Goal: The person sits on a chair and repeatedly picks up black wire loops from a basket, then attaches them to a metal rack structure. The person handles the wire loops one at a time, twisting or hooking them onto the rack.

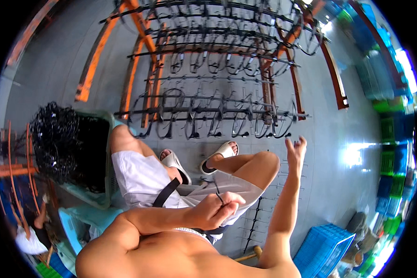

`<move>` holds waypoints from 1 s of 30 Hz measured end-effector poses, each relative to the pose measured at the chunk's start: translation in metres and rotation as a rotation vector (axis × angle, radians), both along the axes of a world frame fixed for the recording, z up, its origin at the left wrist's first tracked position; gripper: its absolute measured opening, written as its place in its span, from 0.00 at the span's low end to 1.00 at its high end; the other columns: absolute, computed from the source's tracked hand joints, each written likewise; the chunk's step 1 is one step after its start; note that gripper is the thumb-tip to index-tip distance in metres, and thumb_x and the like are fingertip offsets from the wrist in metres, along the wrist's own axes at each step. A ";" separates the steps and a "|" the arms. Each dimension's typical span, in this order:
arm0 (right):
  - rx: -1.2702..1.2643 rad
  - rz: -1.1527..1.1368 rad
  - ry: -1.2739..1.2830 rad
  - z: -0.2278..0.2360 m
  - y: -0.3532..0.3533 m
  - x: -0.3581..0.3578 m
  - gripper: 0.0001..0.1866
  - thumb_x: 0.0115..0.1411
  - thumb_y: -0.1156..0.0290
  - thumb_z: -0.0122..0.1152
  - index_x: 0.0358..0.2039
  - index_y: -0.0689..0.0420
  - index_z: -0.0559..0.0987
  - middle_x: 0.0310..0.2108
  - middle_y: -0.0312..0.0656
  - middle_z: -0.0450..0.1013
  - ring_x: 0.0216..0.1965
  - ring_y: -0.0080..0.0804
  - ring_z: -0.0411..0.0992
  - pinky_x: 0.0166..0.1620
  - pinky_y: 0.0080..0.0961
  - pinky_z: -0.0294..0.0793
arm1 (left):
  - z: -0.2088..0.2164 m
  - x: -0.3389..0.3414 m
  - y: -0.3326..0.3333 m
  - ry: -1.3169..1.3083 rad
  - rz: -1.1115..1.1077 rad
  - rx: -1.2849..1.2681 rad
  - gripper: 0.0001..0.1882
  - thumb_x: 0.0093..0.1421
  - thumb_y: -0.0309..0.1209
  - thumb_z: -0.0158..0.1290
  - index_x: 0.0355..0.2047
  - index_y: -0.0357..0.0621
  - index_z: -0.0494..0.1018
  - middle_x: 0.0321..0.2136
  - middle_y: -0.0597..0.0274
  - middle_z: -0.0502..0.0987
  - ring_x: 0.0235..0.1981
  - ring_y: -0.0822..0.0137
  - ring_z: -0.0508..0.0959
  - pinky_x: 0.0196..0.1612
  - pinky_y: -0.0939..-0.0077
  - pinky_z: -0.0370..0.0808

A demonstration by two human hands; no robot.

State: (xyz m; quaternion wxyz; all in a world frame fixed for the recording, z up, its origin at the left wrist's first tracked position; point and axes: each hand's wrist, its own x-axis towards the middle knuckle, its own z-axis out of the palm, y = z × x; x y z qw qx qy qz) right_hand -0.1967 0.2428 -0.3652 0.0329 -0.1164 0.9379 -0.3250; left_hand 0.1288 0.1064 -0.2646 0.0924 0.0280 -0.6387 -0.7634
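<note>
My left hand [214, 211] is in front of my belly, its fingers closed around a thin black cable [217, 189] whose short end sticks up above the fist. My right hand [296, 149] reaches forward to the right end of the nearest black rod [204, 111]. Its fingers are apart, with one fingertip close to the black tip of a hanging looped cable [289, 125]; whether they touch, I cannot tell. Several similar black loops hang in a row along this rod.
Orange rack posts [96, 62] carry more black rods with loops. At my left, a pale green crate [110, 162] bears a tangled heap of black cables [55, 134]. A blue crate [323, 250] stands at lower right. Another person [32, 236] is at far left.
</note>
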 end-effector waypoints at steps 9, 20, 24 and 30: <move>-1.017 0.474 -1.355 0.085 -0.072 0.212 0.34 0.64 0.43 0.36 0.52 0.62 0.69 0.46 0.45 0.70 0.43 0.35 0.70 0.47 0.31 0.68 | 0.030 0.012 -0.072 0.410 0.234 0.713 0.17 0.66 0.41 0.41 0.32 0.37 0.66 0.13 0.55 0.67 0.11 0.71 0.63 0.14 0.81 0.59; -0.476 0.929 0.347 0.140 -0.071 0.181 0.29 0.57 0.57 0.58 0.54 0.61 0.66 0.51 0.52 0.60 0.54 0.51 0.57 0.59 0.44 0.52 | 0.031 -0.032 -0.105 0.262 -0.176 1.480 0.16 0.68 0.36 0.30 0.37 0.37 0.62 0.09 0.61 0.60 0.06 0.76 0.52 0.07 0.79 0.46; -0.368 1.242 -0.239 0.131 -0.037 0.143 0.17 0.56 0.62 0.61 0.42 0.59 0.75 0.29 0.44 0.76 0.32 0.39 0.76 0.41 0.31 0.73 | 0.040 -0.079 -0.100 0.200 -0.252 1.656 0.17 0.68 0.37 0.33 0.41 0.33 0.63 0.18 0.56 0.66 0.14 0.74 0.61 0.11 0.79 0.54; -1.203 0.123 -0.136 0.135 0.013 0.027 0.15 0.66 0.64 0.40 0.39 0.63 0.70 0.19 0.35 0.63 0.12 0.16 0.52 0.16 0.13 0.53 | 0.017 -0.123 -0.074 -0.264 0.270 -0.442 0.20 0.55 0.26 0.55 0.47 0.36 0.65 0.38 0.52 0.72 0.38 0.63 0.74 0.43 0.74 0.72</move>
